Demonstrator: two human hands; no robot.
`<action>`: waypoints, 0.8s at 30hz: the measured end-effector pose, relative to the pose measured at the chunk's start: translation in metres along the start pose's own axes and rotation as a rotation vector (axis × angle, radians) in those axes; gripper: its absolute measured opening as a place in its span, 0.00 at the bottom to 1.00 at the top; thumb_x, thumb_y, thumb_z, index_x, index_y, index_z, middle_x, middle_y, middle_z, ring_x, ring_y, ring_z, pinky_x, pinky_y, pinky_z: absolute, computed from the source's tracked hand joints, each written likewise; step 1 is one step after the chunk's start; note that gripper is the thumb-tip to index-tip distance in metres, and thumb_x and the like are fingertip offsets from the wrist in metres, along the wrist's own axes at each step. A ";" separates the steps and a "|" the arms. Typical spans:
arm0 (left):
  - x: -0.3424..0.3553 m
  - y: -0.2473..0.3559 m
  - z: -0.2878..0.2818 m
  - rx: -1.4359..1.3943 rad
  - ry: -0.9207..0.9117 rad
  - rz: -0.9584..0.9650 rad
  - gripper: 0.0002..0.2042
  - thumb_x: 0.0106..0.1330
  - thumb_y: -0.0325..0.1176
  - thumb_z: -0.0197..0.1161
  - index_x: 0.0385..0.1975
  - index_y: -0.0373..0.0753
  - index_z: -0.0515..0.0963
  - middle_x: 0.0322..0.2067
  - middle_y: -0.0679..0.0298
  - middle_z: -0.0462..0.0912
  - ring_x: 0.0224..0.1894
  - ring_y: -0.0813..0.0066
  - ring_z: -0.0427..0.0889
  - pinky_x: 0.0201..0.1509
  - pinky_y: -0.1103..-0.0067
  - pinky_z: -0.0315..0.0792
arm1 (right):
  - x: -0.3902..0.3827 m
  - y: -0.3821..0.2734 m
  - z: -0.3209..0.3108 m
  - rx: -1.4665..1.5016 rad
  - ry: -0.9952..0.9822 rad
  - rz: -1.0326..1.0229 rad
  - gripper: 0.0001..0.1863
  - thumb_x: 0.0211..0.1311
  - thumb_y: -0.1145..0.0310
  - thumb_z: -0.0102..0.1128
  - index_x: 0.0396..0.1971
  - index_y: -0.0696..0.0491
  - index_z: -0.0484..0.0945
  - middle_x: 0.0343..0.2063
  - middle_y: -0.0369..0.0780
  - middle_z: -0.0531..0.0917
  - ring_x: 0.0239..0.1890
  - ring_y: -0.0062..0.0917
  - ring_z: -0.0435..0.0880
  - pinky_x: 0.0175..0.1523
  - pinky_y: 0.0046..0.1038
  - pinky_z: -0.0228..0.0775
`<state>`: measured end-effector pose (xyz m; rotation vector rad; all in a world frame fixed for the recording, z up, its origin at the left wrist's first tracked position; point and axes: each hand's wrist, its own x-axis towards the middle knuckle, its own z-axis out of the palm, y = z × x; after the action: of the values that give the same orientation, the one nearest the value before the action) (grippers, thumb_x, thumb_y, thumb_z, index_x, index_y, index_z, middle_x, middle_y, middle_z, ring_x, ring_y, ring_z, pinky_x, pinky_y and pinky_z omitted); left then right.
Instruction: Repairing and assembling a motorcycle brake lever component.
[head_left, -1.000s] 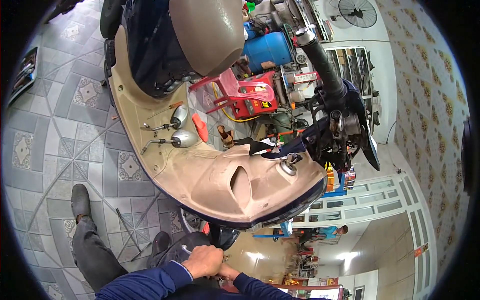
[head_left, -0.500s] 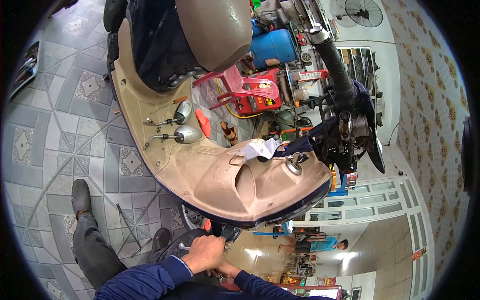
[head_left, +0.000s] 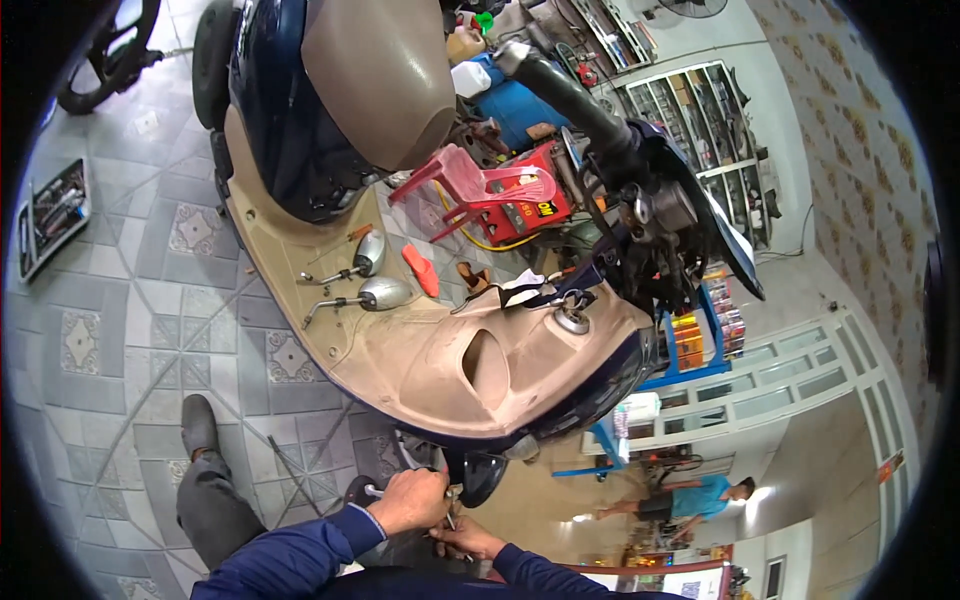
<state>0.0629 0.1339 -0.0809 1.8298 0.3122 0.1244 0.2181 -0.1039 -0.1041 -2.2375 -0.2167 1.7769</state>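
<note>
My left hand (head_left: 410, 500) is closed in a fist around a thin metal rod, whose pale end (head_left: 373, 490) sticks out on its left side. Just right of and below it, my right hand (head_left: 468, 538) pinches a slim metal piece (head_left: 450, 522), its kind unclear. A glossy black rounded part (head_left: 482, 478), shaped like a mirror head, shows right beside my left fist; whether it joins the rod is hidden. Beyond my hands stands a scooter (head_left: 410, 385) with a beige inner panel. Two silver mirrors (head_left: 384, 293) with bent stems lie on its footboard.
An open tool tray (head_left: 55, 220) lies on the tiled floor at far left. Past the scooter are a pink plastic chair (head_left: 465, 185), a red box (head_left: 535, 190) and a blue drum (head_left: 520, 108). A person in a blue shirt (head_left: 700, 498) is at the right.
The view has shifted, bringing the tool tray and shelf more into sight. My right hand has come out from behind the left, and the black part shows more fully.
</note>
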 end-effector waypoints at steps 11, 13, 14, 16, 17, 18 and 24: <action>-0.007 -0.018 0.030 -0.462 0.053 -0.117 0.22 0.69 0.49 0.61 0.44 0.31 0.79 0.37 0.53 0.85 0.39 0.66 0.83 0.44 0.68 0.75 | -0.028 0.031 0.011 0.096 0.145 -0.260 0.24 0.72 0.49 0.53 0.29 0.56 0.81 0.20 0.39 0.84 0.12 0.18 0.73 0.17 0.24 0.60; -0.023 0.004 0.036 -0.746 0.054 -0.227 0.21 0.72 0.47 0.59 0.47 0.31 0.78 0.35 0.60 0.82 0.36 0.73 0.78 0.42 0.74 0.74 | -0.029 0.040 0.010 0.026 0.176 -0.245 0.22 0.72 0.52 0.54 0.25 0.54 0.80 0.19 0.39 0.84 0.12 0.18 0.73 0.17 0.23 0.61; -0.036 0.019 0.040 -1.045 0.084 -0.283 0.20 0.74 0.45 0.57 0.50 0.31 0.77 0.33 0.67 0.80 0.33 0.80 0.74 0.39 0.81 0.72 | -0.015 0.052 0.008 0.103 0.203 -0.366 0.22 0.72 0.53 0.55 0.24 0.55 0.80 0.18 0.38 0.83 0.12 0.19 0.74 0.17 0.24 0.60; -0.057 0.045 0.039 -0.910 0.176 -0.272 0.19 0.74 0.43 0.57 0.51 0.31 0.77 0.34 0.67 0.80 0.34 0.81 0.74 0.40 0.82 0.71 | -0.016 0.051 0.007 0.192 0.177 -0.444 0.19 0.71 0.56 0.56 0.25 0.55 0.81 0.18 0.37 0.83 0.12 0.19 0.74 0.17 0.23 0.61; -0.066 0.057 0.045 -0.973 0.227 -0.208 0.19 0.74 0.43 0.58 0.51 0.31 0.77 0.35 0.67 0.80 0.34 0.81 0.74 0.40 0.83 0.71 | -0.016 0.050 0.006 0.256 0.180 -0.485 0.15 0.69 0.60 0.59 0.29 0.56 0.81 0.18 0.36 0.82 0.12 0.18 0.74 0.19 0.22 0.62; -0.071 0.069 0.046 -1.026 0.277 -0.134 0.19 0.73 0.42 0.59 0.50 0.30 0.77 0.35 0.66 0.79 0.35 0.82 0.74 0.41 0.83 0.70 | -0.014 0.044 0.004 0.244 0.208 -0.558 0.10 0.68 0.64 0.61 0.32 0.56 0.82 0.18 0.36 0.82 0.13 0.17 0.74 0.20 0.20 0.63; -0.120 0.130 0.046 -0.877 0.351 -0.009 0.18 0.72 0.40 0.61 0.49 0.29 0.77 0.34 0.65 0.79 0.36 0.79 0.76 0.42 0.80 0.72 | -0.022 0.023 0.024 0.595 0.040 -0.702 0.08 0.64 0.73 0.63 0.40 0.61 0.80 0.26 0.39 0.84 0.20 0.18 0.78 0.26 0.19 0.68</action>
<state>-0.0212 0.0257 0.0394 0.9296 0.4258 0.4968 0.1885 -0.1286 -0.0959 -1.5112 -0.3548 1.2056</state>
